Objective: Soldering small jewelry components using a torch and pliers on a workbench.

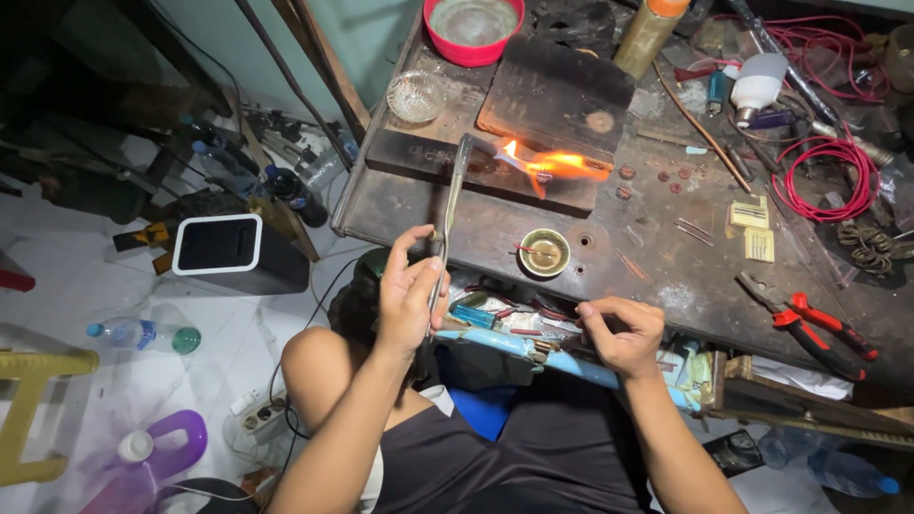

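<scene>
A person's left hand (411,297) grips a gas torch (449,205), its flame (552,164) licking a small piece on a charred block (476,169) atop the cluttered surface (419,214); the right hand (621,333) is closed, pinching thin wire. A drifting flame could scorch nearby red cables (826,176).

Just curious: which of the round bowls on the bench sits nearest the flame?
The small brass bowl, just below the flame; the glass bowl and red bowl sit farther back.
</scene>
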